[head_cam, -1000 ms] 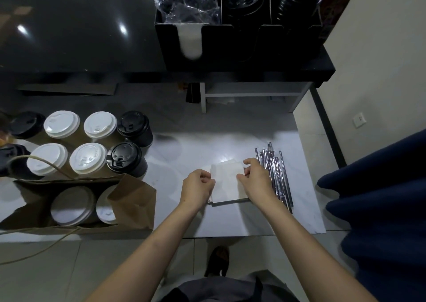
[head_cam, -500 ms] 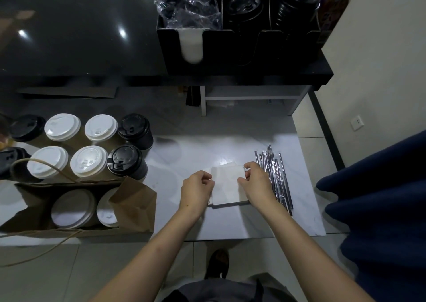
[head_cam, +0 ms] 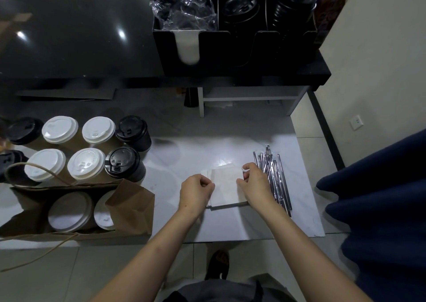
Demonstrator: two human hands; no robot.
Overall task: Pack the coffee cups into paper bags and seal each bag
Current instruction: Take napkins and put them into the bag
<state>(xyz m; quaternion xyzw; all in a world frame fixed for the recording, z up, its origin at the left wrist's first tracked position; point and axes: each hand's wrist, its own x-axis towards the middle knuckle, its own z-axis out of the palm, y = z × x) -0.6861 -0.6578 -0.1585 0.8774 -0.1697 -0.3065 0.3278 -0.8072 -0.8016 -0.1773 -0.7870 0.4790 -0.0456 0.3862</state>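
Between left hand (head_cam: 196,189) and right hand (head_cam: 254,184), each pinching an edge, napkins (head_cam: 225,187) likely need one peeled for the bag (head_cam: 131,201).

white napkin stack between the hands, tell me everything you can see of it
The stack of white square paper napkins lies flat on the white marble-look tabletop, near its front edge. It looks like thin soft paper, several sheets deep, layered edges showing along the front, the top sheets slightly askew. The left hand pinches its left edge, the right hand its right edge near the far corner. A bundle of clear-wrapped straws lies just to its right.
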